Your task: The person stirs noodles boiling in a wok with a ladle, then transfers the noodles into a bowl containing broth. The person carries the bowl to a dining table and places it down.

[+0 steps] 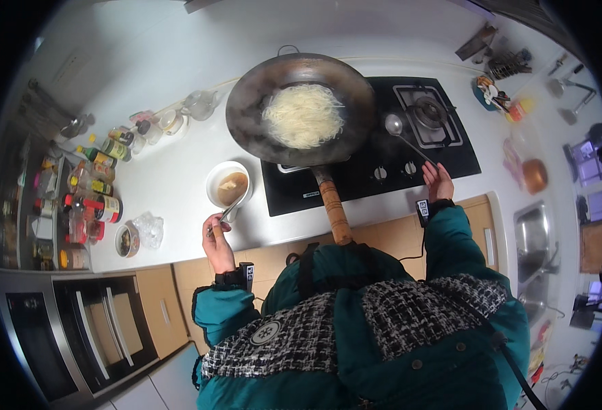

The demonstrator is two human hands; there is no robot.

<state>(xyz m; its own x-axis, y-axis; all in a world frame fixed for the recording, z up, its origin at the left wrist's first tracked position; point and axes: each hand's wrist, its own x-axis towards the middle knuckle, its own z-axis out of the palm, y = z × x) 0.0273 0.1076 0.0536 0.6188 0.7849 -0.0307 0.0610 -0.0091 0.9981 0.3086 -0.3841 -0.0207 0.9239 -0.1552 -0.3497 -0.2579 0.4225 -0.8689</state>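
A dark wok (246, 113) with a wooden handle (333, 208) sits on the left side of the black gas stove, with pale noodles (304, 116) heaped in it and faint steam around. To its lower left, a white bowl (213, 179) holds brown liquid with a paler lump. My left hand (219, 242) is closed around the thin metal handle of a spoon (231, 209) that leans into this bowl; its tip is hidden in the liquid. Right of the wok, my right hand (439, 183) grips the handle end of a metal ladle (394, 125), its bowl over the stove.
A second burner (429, 113) lies at the right of the stove. Glass jars and a teapot (200, 104) line the back wall. Bottles (99, 205), a small bowl (127, 239) and a plastic bag (148, 230) stand at the left. A sink (532, 236) is at the far right.
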